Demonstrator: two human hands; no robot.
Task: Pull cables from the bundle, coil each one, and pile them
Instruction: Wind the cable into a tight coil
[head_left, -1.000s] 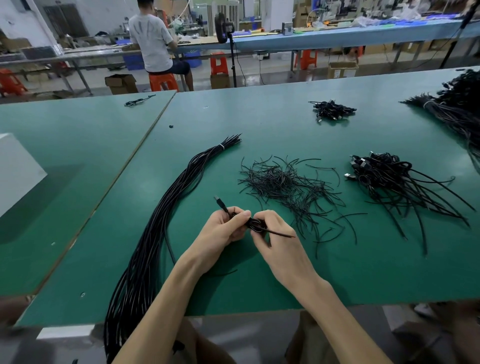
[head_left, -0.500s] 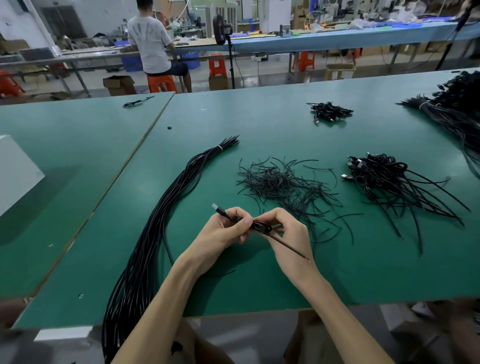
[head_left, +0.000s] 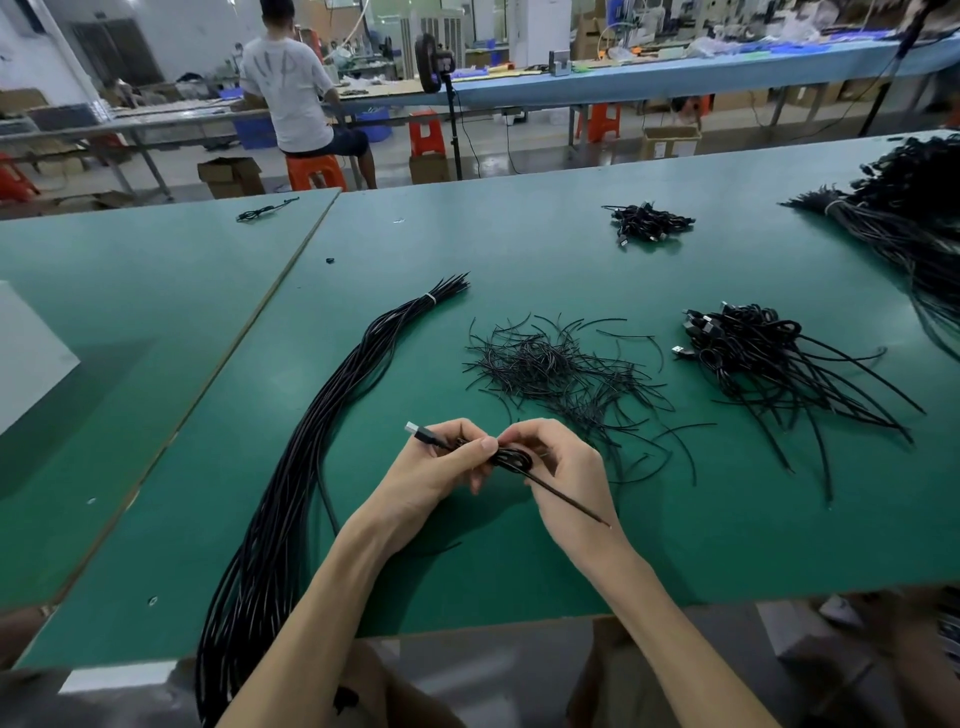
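— Light is even and fairly bright from overhead; soft shadows lie on the green surface (head_left: 519, 249) just under the left hand (head_left: 431, 478) and right hand (head_left: 566, 467).
— Wide-angle distortion bows the surface's far edge; the room beyond it is softly blurred.

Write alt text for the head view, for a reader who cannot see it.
A person's left hand and right hand pinch a small coiled black cable above a green table, its plug sticking out leftward. A tied cable bundle lies to the left; loose thin strands and a pile of coiled cables lie to the right.
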